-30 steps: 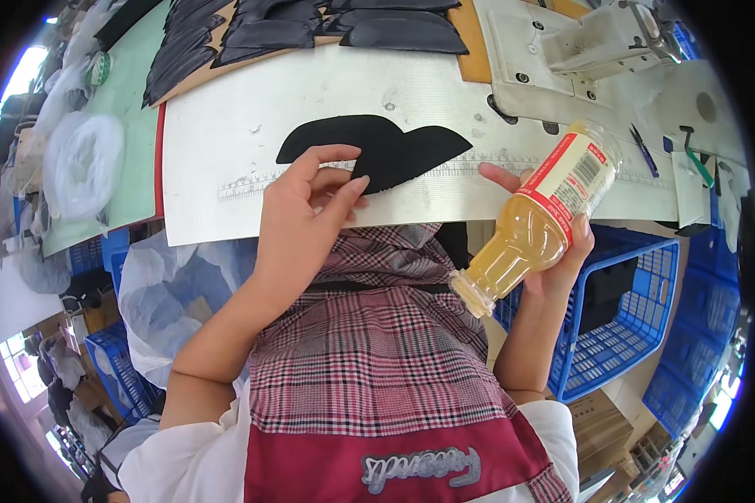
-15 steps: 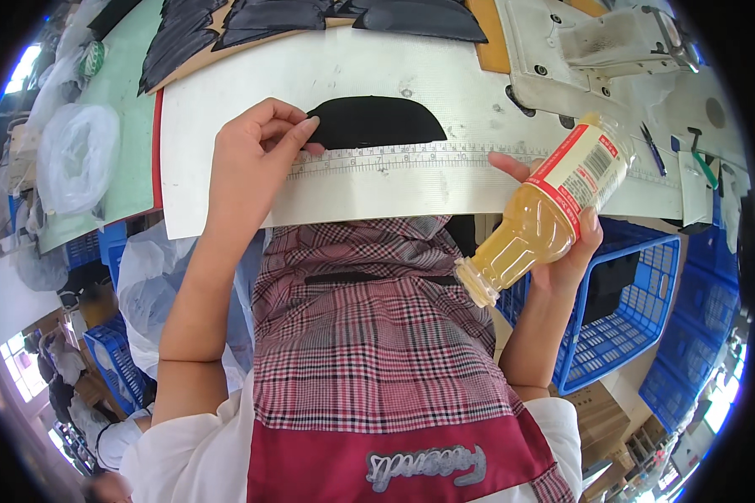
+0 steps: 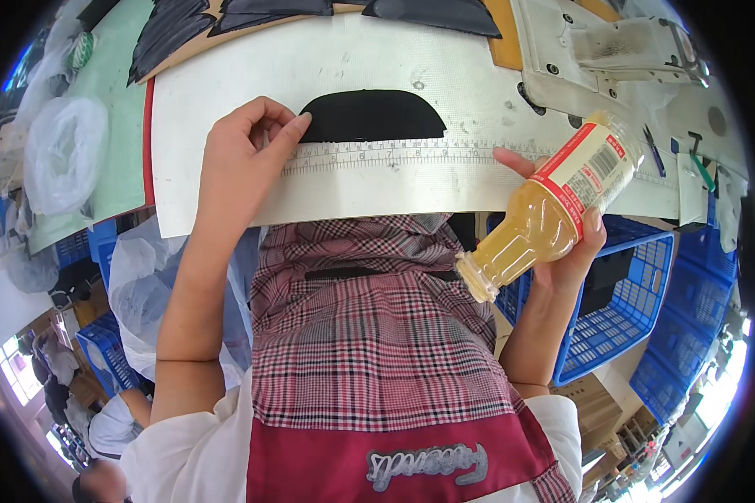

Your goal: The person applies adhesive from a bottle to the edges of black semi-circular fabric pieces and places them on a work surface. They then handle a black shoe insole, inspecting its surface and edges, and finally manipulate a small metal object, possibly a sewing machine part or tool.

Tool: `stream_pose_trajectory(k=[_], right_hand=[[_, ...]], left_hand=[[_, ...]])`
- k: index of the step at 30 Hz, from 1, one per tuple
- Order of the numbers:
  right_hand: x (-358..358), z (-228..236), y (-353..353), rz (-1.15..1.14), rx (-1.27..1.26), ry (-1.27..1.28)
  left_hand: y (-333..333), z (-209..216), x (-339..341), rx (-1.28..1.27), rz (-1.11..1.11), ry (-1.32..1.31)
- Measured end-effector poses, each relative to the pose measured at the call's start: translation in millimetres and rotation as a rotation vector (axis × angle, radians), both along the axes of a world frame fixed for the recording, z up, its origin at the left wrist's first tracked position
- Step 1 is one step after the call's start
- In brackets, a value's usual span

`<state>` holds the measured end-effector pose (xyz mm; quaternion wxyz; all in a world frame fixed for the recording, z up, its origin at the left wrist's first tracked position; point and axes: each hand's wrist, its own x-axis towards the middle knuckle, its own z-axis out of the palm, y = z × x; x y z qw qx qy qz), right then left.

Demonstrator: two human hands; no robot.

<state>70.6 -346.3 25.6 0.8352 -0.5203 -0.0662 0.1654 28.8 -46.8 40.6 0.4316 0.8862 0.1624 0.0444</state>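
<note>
A black half-moon piece (image 3: 373, 116), apparently fabric, lies on the white worktop with its straight edge along a printed ruler strip (image 3: 394, 157). My left hand (image 3: 256, 149) pinches the piece's left corner between thumb and fingers. In my right hand (image 3: 585, 239) is a clear plastic bottle (image 3: 554, 205) holding yellow liquid, with a red and cream label. The bottle is tilted, its neck pointing down and left toward my apron. My right index finger stretches out near the ruler's right part, and the palm is hidden behind the bottle.
Dark layered pieces (image 3: 268, 15) lie on a board at the far edge. A sewing machine (image 3: 612, 46) stands far right, with a pen (image 3: 654, 151) and a green-handled tool (image 3: 703, 168) near it. A blue crate (image 3: 617, 318) sits below right. Clear plastic bags (image 3: 63, 155) lie left.
The view has shifted slightly, and the fingers of my left hand now sit more at the black piece's left tip. The bottle stays gripped at nearly the same tilt.
</note>
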Motion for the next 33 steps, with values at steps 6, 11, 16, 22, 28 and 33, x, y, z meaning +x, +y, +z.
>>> stream_pose_trajectory(k=[6,11,16,22,28,33], right_hand=[[0.3,4.9,5.6,-0.009,-0.024,-0.017],[5.4,7.2,14.8,-0.015,-0.089,-0.054],[23.7,16.4,47.8,-0.115,-0.147,-0.168],[34.8,35.4,95.2,-0.288,-0.243,-0.428],[28.2,38.4,123.0,-0.194,-0.554,-0.699],[22.7,45.7,144.0,-0.058,-0.635,-0.799]], left_hand=[[2.0,5.0,0.5,0.022,0.006,0.015],[7.5,-2.8,-7.8,0.033,-0.007,-0.049],[7.3,-8.4,-14.4,0.104,-0.02,-0.126],[2.7,-9.3,-15.1,0.197,-0.05,-0.16],[1.1,-12.6,-18.8,0.21,-0.038,-0.252],[-0.3,-20.6,-19.0,0.247,-0.056,-0.329]])
